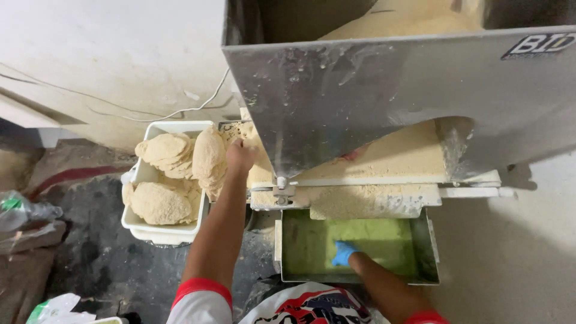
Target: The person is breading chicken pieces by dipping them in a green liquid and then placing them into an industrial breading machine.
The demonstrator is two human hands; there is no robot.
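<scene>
My left hand [241, 155] reaches up to the left end of a steel machine [360, 96], fingers closed by the crumb-covered outlet, next to breaded flat pieces [180, 168] piled in a white tub [157, 231]. Whether it grips a piece is not clear. My right hand [343, 253], in a blue glove, presses down in a greenish liquid inside a metal tray [429, 252] under the machine. Pale crumbs [396, 156] heap in the machine's trough and upper hopper.
A white cable [180, 111] runs along the pale wall at the back left. The floor is dark and dusted with crumbs. Crumpled plastic bags [24, 210] lie at the left, another bag [57, 309] near the bottom left.
</scene>
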